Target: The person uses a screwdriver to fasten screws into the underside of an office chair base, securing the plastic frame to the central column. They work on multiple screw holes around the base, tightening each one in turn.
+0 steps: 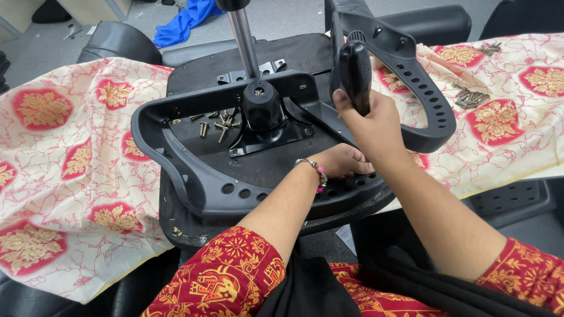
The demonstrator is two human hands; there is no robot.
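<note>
Upright, right hand (376, 126) grips tool handle (355, 73); left hand (343, 161) presses armrest (235, 188).

The upturned chair seat (258, 170) lies on the cloth-covered table (64, 176) before me. At its centre stands the mechanism with gas cylinder (244, 41); loose screws (217, 124) lie at nine o'clock of it. My right hand (373, 126) grips a screwdriver (355, 70) at three o'clock; my left hand (343, 161) rests on the armrest frame (194, 182) at five. More screws (470, 98) lie on the table, far right.
</note>
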